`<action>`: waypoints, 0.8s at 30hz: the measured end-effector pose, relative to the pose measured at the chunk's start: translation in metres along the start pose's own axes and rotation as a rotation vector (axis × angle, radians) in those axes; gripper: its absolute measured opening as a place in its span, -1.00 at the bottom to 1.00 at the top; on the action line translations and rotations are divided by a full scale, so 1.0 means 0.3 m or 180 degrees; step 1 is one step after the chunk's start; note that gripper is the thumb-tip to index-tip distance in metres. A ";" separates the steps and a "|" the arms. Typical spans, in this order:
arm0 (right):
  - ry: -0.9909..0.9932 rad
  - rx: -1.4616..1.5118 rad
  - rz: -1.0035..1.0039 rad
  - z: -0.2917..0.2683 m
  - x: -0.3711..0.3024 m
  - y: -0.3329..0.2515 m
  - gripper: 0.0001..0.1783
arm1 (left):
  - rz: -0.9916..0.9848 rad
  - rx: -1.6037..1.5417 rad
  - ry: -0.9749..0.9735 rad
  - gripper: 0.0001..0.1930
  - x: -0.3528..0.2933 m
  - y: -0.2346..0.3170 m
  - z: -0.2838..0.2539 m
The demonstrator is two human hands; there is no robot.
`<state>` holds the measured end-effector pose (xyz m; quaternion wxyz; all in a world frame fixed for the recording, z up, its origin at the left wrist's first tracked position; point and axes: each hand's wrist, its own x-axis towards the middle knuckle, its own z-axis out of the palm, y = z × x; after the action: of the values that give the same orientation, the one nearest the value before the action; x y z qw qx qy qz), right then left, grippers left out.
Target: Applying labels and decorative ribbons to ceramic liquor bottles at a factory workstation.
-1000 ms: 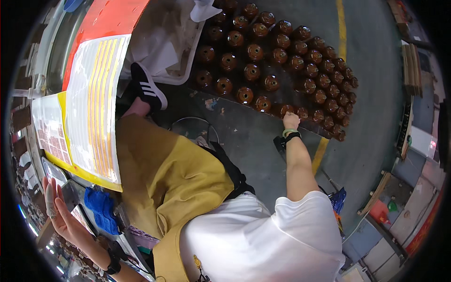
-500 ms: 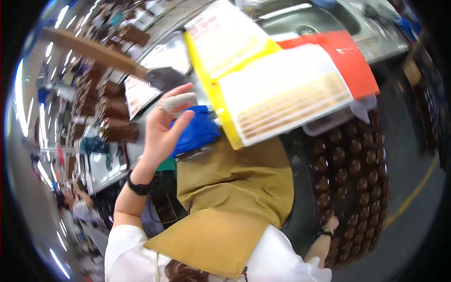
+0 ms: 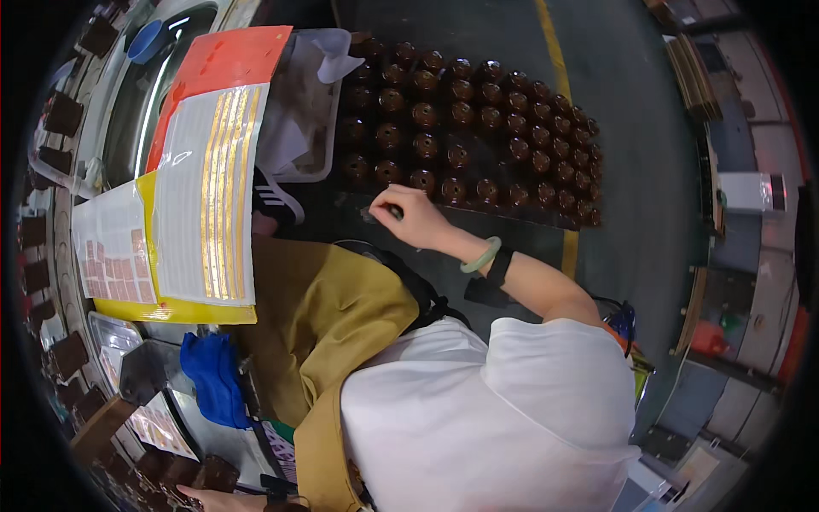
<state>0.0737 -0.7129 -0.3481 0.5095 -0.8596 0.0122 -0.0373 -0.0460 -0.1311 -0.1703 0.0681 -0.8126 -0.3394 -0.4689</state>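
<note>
My right hand (image 3: 415, 220) is over the near edge of several rows of glossy dark-brown rounded pieces (image 3: 458, 155), many with a small hole on top. Its thumb and fingers curl together in a pinch; what they hold, if anything, is too small to make out. A green bangle (image 3: 483, 255) and a black band circle that wrist. At the lower left rim, my left hand (image 3: 217, 500) reaches to a group of glossy brown blocky pieces (image 3: 217, 472). One finger is stretched along them; the other fingers are hidden by the picture's edge.
Left of the rows stands a translucent plastic tub (image 3: 317, 158). Printed sheets (image 3: 183, 200) on yellow and red backing cover the bench by a metal sink (image 3: 128, 128). A blue cloth (image 3: 213, 380) lies near my tan apron (image 3: 328, 299). A shoe (image 3: 281, 203) shows below the tub.
The view has swung toward my right. My right hand has risen from the far end of the rows to their near edge; my left hand has gone from above the blue cloth to the brown blocky pieces.
</note>
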 end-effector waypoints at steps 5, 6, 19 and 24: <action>-0.0215 0.0175 -0.0045 0.053 -0.048 -0.140 -0.88 | -0.0335 -0.0821 -0.0355 -0.09 -0.087 0.109 0.036; -0.0181 0.0181 -0.0089 0.053 -0.048 -0.162 -0.88 | -0.0387 -0.0924 -0.0398 -0.09 -0.094 0.124 0.035; -0.1308 0.0555 -0.1826 0.166 0.170 -0.501 -0.83 | -0.1682 -0.2134 -0.0384 -0.02 -0.056 0.160 -0.119; -0.2319 0.0574 -0.2857 0.366 0.263 -0.748 -0.58 | -0.2533 -0.2735 -0.0336 0.00 -0.028 0.266 -0.216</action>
<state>0.1570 -0.5137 -0.1998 0.4863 -0.6912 -0.5324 0.0476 -0.0461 -0.2238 -0.1249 -0.4655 -0.5997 -0.4007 -0.5129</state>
